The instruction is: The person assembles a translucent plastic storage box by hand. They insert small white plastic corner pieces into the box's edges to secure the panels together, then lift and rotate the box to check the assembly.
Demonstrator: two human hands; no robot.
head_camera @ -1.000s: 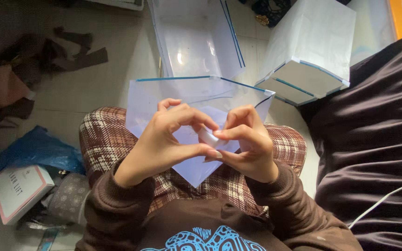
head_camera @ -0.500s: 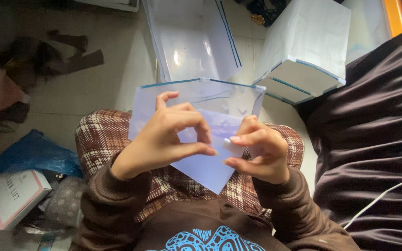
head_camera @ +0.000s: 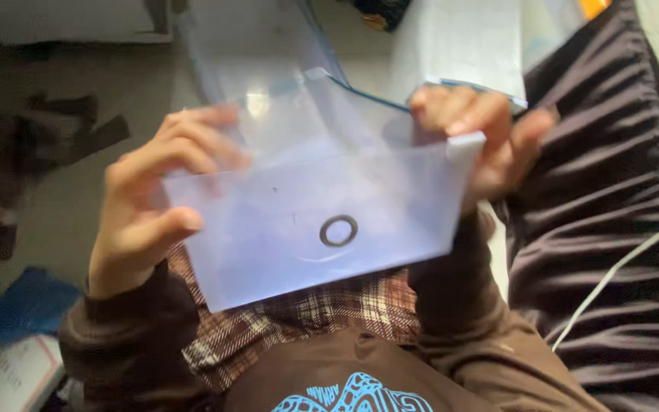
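Note:
I hold a translucent pale-blue plastic envelope (head_camera: 284, 229) up over my lap, its flap side toward me. A dark round snap ring (head_camera: 339, 230) sits near its middle. My left hand (head_camera: 146, 206) grips the envelope's left edge, thumb on the front and fingers behind. My right hand (head_camera: 482, 133) grips the upper right corner, fingers over the top edge. The picture is motion-blurred.
More clear plastic sheets with blue edging (head_camera: 268, 53) lie on the floor ahead. A white box-shaped stack (head_camera: 467, 42) stands at the upper right. Dark brown bedding (head_camera: 612, 214) with a white cable (head_camera: 619, 267) fills the right. Cloth scraps (head_camera: 55, 137) and a blue bag (head_camera: 17, 305) lie left.
Both hands left the small piece they pinched at the middle. They now grip the envelope's sides and have raised and turned it, so the snap ring faces me.

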